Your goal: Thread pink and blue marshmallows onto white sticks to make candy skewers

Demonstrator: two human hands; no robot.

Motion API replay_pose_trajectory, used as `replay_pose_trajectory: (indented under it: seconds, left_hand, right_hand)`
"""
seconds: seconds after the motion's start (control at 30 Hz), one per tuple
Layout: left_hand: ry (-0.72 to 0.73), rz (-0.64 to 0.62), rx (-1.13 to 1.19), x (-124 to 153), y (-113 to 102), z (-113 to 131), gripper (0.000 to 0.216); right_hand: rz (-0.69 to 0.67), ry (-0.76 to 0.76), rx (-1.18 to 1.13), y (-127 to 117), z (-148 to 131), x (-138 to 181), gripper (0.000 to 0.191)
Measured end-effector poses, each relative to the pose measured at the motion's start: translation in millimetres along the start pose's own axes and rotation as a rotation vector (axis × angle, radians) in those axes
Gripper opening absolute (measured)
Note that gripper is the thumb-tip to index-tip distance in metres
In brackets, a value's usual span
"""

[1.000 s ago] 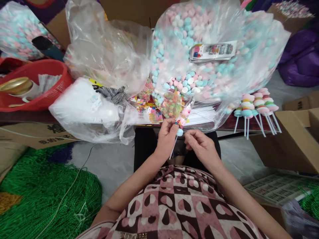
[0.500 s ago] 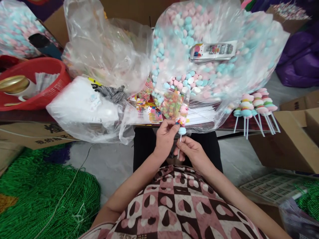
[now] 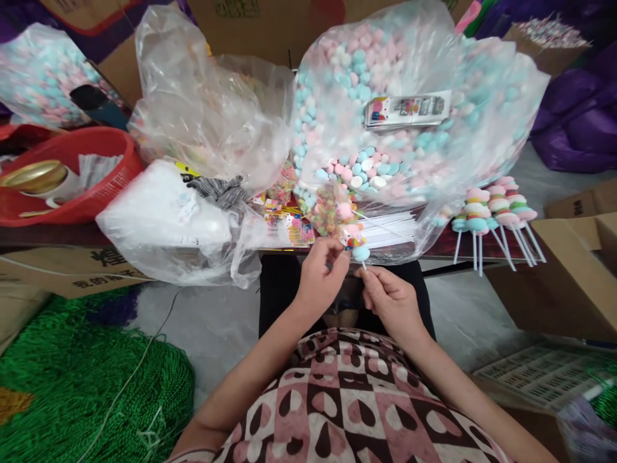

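Observation:
My right hand (image 3: 390,292) pinches the white stick (image 3: 365,263) of a marshmallow lollipop. Its bottom marshmallow (image 3: 361,253) is pale blue, with pink ones above it. A clear bag with a colourful print (image 3: 355,242) lies over the upper marshmallows. At the left of the lollipop, my left hand (image 3: 325,270) is closed, thumb and fingers pinched at the edge of that bag. Just beyond the hands is a clear bag of multicoloured gummy candies (image 3: 324,213). White sticks (image 3: 393,229) lie in a bundle to its right.
A large bag of pastel marshmallows (image 3: 332,83) fills the back, with a stack of printed bags (image 3: 407,110) on top. Finished-looking marshmallow sticks (image 3: 477,212) rest at the table's right edge. A white plastic bag (image 3: 164,215) and red basket (image 3: 101,186) stand left; a cardboard box (image 3: 569,270) stands right.
The lollipop and my right hand have shifted slightly right, and the right fingers are higher on the stick. The bag covers more of the marshmallows.

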State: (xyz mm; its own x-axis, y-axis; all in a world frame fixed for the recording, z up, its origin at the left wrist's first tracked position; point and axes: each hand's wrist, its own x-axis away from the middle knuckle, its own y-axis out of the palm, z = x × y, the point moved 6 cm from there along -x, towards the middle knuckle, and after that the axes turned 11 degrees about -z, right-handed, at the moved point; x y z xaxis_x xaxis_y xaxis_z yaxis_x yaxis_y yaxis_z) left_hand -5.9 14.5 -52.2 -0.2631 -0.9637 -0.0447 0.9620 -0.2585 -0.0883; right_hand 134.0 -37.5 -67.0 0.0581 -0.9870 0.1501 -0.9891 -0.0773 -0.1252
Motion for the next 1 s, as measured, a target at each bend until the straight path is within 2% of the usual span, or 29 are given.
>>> replay_pose_trajectory:
  seconds: [0.1, 0.13, 0.27, 0.4, 0.53, 0.6, 0.7, 0.83, 1.0]
  left_hand:
    - [-0.093, -0.084, 0.42, -1, 10, -7, 0.049]
    - [-0.106, -0.122, 0.503, -1, 15, -7, 0.055]
    - [-0.168, -0.193, 0.599, 2, 29, -10, 0.04]
    - [-0.249, -0.143, 0.683, 2, 33, -19, 0.026]
    - [-0.309, -0.073, 0.681, 3, 26, -26, 0.018]
    - [-0.308, -0.05, 0.61, 4, 21, -25, 0.016]
    - [-0.313, -0.098, 0.515, 7, 21, -23, 0.016]
    - [-0.308, -0.155, 0.549, 10, 30, -22, 0.019]
    - [-0.323, -0.161, 0.58, 11, 37, -22, 0.028]
  right_hand:
    - [-0.026, -0.004, -0.021, 2, -2, 2, 0.035]
    - [-0.044, -0.003, -0.018, 3, -2, 1, 0.035]
    - [-0.09, -0.006, 0.018, 7, 3, 1, 0.036]
    - [-0.124, -0.009, 0.063, 10, 4, -1, 0.038]
    - [-0.208, -0.037, 0.181, 7, -9, -5, 0.037]
    - [-0.098, -0.09, 0.265, -7, -22, -9, 0.032]
    - [0.113, -0.213, 0.377, -25, -42, -13, 0.022]
    - [0.086, -0.38, 0.581, -16, -54, -16, 0.014]
    - [0.151, -0.397, 0.713, -12, -44, -14, 0.013]
